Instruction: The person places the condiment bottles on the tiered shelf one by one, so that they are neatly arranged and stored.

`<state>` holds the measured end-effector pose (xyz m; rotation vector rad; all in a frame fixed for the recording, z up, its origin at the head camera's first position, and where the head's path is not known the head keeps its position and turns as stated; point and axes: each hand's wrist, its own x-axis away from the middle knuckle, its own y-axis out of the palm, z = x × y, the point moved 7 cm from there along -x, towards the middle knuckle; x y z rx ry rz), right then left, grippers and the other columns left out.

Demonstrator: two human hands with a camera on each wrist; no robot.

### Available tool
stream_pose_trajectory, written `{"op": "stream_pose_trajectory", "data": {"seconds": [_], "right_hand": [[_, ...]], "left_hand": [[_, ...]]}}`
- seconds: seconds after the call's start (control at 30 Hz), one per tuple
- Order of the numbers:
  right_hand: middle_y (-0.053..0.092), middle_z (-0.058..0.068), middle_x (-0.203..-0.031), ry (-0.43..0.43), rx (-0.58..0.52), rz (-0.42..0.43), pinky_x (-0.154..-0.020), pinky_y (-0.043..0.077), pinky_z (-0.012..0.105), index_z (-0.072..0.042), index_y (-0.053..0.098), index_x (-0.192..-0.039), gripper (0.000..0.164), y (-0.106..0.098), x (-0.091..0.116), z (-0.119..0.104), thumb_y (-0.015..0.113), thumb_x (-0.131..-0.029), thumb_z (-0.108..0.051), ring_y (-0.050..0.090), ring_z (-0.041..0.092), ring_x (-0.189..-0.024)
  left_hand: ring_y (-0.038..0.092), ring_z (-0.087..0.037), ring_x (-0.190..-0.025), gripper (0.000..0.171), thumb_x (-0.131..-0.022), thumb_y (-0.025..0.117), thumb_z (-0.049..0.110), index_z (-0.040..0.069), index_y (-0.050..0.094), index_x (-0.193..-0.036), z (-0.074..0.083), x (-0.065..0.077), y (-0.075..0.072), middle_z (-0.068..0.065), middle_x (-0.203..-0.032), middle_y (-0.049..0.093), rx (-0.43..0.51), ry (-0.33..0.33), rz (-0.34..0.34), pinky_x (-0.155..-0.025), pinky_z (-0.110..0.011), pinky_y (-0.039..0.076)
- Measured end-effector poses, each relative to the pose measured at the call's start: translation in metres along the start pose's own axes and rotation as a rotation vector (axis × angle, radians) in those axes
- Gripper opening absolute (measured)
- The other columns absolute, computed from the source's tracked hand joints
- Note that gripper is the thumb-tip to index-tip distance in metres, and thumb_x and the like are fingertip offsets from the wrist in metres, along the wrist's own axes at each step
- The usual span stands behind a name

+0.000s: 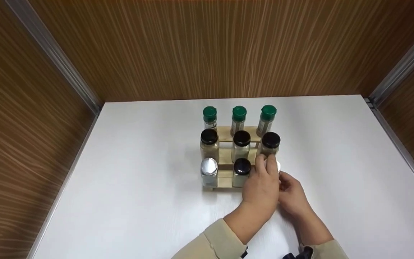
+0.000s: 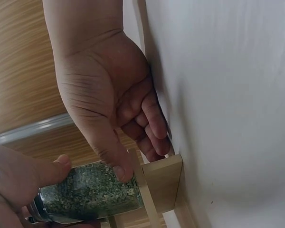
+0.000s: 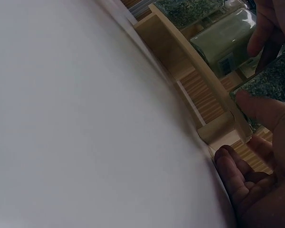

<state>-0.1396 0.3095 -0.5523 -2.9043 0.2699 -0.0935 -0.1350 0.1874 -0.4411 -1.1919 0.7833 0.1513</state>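
Note:
My left hand (image 1: 261, 185) reaches over the front right corner of a small wooden spice rack (image 1: 224, 178). Its fingers grip the top of a glass jar of dried green herbs (image 2: 88, 194), which stands upright at the shelf's right end. Part of the jar's white cap (image 1: 278, 166) shows past the fingers. Low at the rack's right side is my right hand (image 1: 294, 196). In the right wrist view its thumb (image 3: 259, 107) touches the jar's lower side, while the other fingers (image 3: 232, 173) lie loosely bent beside the rack's end, near the table.
A silver-capped jar (image 1: 209, 171) and a black-capped jar (image 1: 242, 171) share the front tier. Black-capped jars (image 1: 241, 142) fill the middle tier, green-capped bottles (image 1: 239, 117) the back. The white table (image 1: 138, 180) has wood-grain panels (image 1: 199, 50) around it.

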Motion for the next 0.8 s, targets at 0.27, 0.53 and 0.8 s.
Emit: {"op": "stream_pose_trajectory", "data": {"seconds": [0.27,0.53,0.8], "right_hand": [[0.070,0.018,-0.125,0.014,0.038,-0.020,-0.089,0.055,0.022,0.005,0.063,-0.138,0.051,0.003,0.000,0.000,0.074,-0.088,0.010,0.066,0.016,-0.107],[0.073,0.015,-0.105,-0.059,0.047,0.010,-0.082,0.054,0.022,0.008,0.068,-0.126,0.044,0.002,-0.001,-0.001,0.075,-0.083,0.017,0.067,0.017,-0.091],[0.067,0.023,-0.122,-0.061,-0.057,-0.084,-0.084,0.058,0.023,0.015,0.052,-0.142,0.071,-0.005,0.005,0.000,0.083,-0.077,0.015,0.070,0.018,-0.100]], "left_hand": [[0.063,-0.020,-0.077,0.076,-0.077,0.094,0.024,0.008,0.051,-0.137,-0.003,0.002,-0.008,-0.014,-0.129,0.050,0.038,-0.010,-0.028,-0.053,-0.026,0.054],[0.068,-0.026,-0.102,0.093,-0.079,0.094,0.043,0.005,0.042,-0.147,-0.008,0.005,-0.030,-0.016,-0.143,0.046,0.213,0.001,-0.153,-0.062,-0.029,0.058],[0.072,-0.022,-0.103,0.058,-0.095,0.079,0.045,0.004,0.062,-0.132,-0.050,0.011,-0.075,-0.011,-0.128,0.065,0.470,0.068,0.074,-0.072,-0.025,0.060]]}}
